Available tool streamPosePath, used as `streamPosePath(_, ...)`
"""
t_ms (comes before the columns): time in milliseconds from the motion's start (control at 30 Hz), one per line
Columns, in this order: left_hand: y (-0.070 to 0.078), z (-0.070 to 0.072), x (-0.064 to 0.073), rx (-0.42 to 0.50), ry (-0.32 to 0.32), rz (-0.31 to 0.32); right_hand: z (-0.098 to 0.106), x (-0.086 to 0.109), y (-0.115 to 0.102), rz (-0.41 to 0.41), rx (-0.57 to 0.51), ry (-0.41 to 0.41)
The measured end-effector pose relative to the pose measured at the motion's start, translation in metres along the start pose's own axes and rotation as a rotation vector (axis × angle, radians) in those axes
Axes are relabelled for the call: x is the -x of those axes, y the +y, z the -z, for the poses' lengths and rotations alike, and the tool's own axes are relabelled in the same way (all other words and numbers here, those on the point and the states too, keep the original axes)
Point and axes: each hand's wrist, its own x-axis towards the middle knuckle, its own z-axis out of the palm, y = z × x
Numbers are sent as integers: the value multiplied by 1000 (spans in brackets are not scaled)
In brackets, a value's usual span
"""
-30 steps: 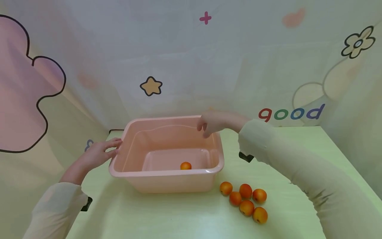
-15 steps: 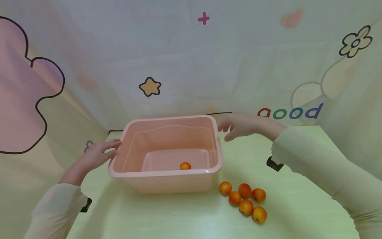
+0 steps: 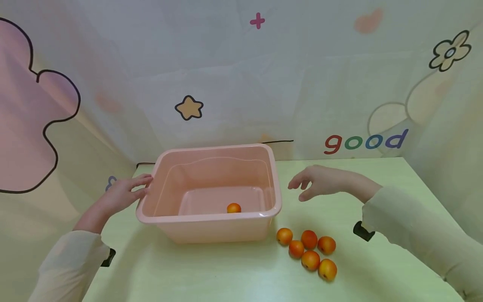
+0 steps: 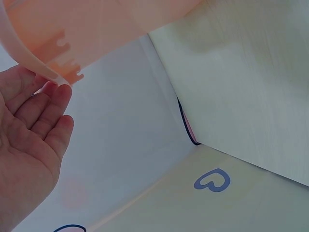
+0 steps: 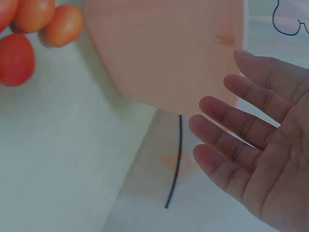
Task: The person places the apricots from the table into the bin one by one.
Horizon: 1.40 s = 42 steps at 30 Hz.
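Observation:
A pink plastic basin (image 3: 215, 229) stands on the table, with one small orange-red fruit (image 3: 234, 208) on its floor. My left hand (image 3: 122, 193) touches the basin's left rim with its fingertips; the left wrist view shows those fingers (image 4: 53, 108) lightly bent at the rim. To the right of the basin, my right hand (image 3: 324, 180) hovers over the table, holding nothing. Its fingers (image 5: 227, 116) look spread and relaxed in the right wrist view. Several similar fruits (image 3: 310, 260) lie grouped at the basin's front right corner, nearer the table's front than my right hand.
The pale green table (image 3: 234, 272) reaches back to a printed curtain (image 3: 226, 75). Curtain also hangs along the left and right sides. A dark device (image 3: 364, 231) sits under my right wrist, and the left wrist carries another (image 3: 108, 257).
My right hand has moved from over the basin's back right corner, out past its right rim, and lower toward the fruits. The left hand stays at the left rim; the fruits have not moved.

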Motion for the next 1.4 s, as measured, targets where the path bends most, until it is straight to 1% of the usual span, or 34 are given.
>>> streamPosePath(167, 2, 1, 0, -11, 1, 0, -21, -8, 13, -22, -73, -51)
streamPosePath(333, 4, 2, 0, -22, 6, -6, -40, -16, 19, -29, -126, -79)
streamPosePath(567, 3, 3, 0, -23, -9, 7, -66, -29, 25, -21, -153, -101)
streamPosePath(767, 2, 4, 0, -18, -16, 7, -84, -40, 27, -64, -180, -111)
streamPosePath(1067, 3, 2, 0, -21, -6, -2, -103, -52, 31, -108, -171, -144)
streamPosePath(1133, 4, 2, 0, -21, -4, -1, -106, -55, 32, -111, -177, -150)
streamPosePath(1167, 0, 1, -1, -18, -1, 6, -108, -57, 33, -110, -175, -153)
streamPosePath(1300, -1, 1, -2, -5, -1, 6, -113, -60, 34, -106, -148, -159)
streamPosePath(1367, -1, 1, -2, -4, 2, 3, -114, -61, 33, -110, -133, -163)
streamPosePath(1400, 2, 2, -1, -5, 1, -4, -114, -61, 32, -109, -127, -164)
